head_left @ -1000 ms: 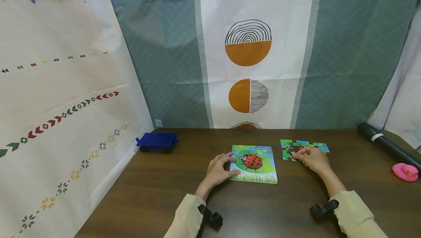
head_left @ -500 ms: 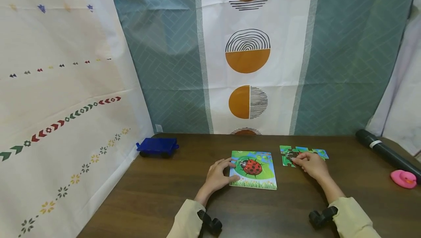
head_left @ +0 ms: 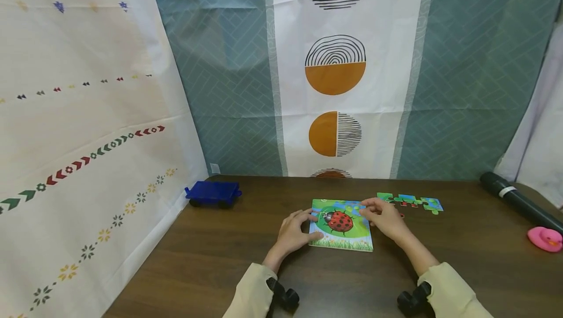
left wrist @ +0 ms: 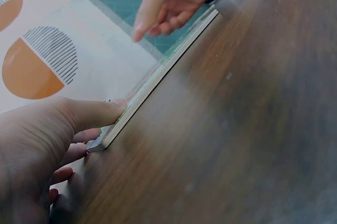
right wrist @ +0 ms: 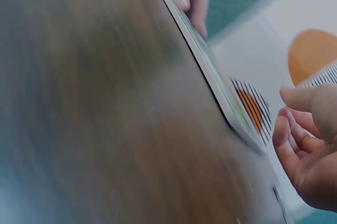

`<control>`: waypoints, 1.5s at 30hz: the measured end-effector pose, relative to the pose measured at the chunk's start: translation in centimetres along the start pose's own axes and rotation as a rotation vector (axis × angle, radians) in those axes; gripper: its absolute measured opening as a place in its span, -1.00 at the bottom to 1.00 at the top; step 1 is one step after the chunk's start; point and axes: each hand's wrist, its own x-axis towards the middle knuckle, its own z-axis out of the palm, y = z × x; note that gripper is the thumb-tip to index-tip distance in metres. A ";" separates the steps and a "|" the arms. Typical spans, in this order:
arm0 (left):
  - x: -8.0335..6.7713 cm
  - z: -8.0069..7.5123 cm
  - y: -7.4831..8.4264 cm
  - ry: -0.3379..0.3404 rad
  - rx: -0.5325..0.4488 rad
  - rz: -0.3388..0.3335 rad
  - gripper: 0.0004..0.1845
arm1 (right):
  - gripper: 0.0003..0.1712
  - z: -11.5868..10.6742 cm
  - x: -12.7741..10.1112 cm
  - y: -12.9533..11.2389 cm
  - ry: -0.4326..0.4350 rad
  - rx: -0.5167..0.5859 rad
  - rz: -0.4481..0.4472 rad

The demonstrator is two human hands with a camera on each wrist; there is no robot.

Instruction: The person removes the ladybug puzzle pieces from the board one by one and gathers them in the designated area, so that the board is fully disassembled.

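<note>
A flat square ladybug puzzle board (head_left: pixel 347 244) lies on the brown table. My left hand (head_left: pixel 292 232) holds its left side, the thumb (left wrist: pixel 105 113) over the board near a corner and the other fingers by the edge. My right hand (head_left: pixel 384 218) hovers at the board's upper right corner, fingers loosely bent and thumb near the index finger. In the right wrist view nothing shows between the fingertips (right wrist: pixel 287 113). Behind that hand lie loose jigsaw pieces, among them a blue and green piece (head_left: pixel 431 203) and a green piece (head_left: pixel 384 196); the hand hides part of this group.
At the back left stands a blue toy cart (head_left: pixel 214 193) with dark wheels. A pink toy duck (head_left: pixel 545 238) sits at the far right, next to a long black tube (head_left: pixel 521 203) with a white band. Patterned cloths (head_left: pixel 228 88) hang along the table's back and left.
My right hand has left the jigsaw pieces and moved left to the board's upper right corner. My left hand stays on the board. The head view has shifted slightly.
</note>
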 end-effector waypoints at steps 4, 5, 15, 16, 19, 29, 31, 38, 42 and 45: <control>0.0 0.1 0.0 -0.003 0.005 -0.005 -0.54 | -0.58 2.0 0.2 -0.8 -0.050 -0.007 -0.033; 0.1 0.1 0.0 -0.004 0.003 -0.009 -0.54 | -0.58 2.4 0.3 -0.9 -0.060 -0.016 -0.040; 0.3 0.1 0.1 -0.004 0.001 -0.019 -0.55 | -0.46 3.8 0.5 -0.8 -0.099 -0.083 -0.043; 0.3 0.1 0.1 -0.002 0.002 -0.018 -0.55 | -0.44 3.8 0.5 -0.8 -0.100 -0.085 -0.056; 0.3 0.0 0.1 -0.005 0.008 -0.008 -0.55 | -0.37 3.8 0.5 -0.9 -0.115 -0.098 -0.081; 0.2 -0.1 0.2 -0.009 0.004 -0.017 -0.55 | -0.29 3.8 0.2 -1.6 -0.156 -0.173 -0.086; 0.2 -0.1 0.2 -0.010 0.006 -0.020 -0.55 | -0.29 3.8 0.2 -1.7 -0.157 -0.179 -0.080; 0.2 -0.1 0.2 -0.008 -0.001 -0.036 -0.54 | -0.30 4.0 0.4 -2.0 -0.153 -0.207 -0.041; 0.3 -0.1 0.2 -0.009 -0.007 -0.033 -0.54 | -0.33 4.1 0.6 -2.3 -0.156 -0.200 0.004; 0.3 -0.1 0.2 -0.005 -0.007 -0.026 -0.54 | -0.37 4.1 0.7 -2.4 -0.158 -0.165 0.006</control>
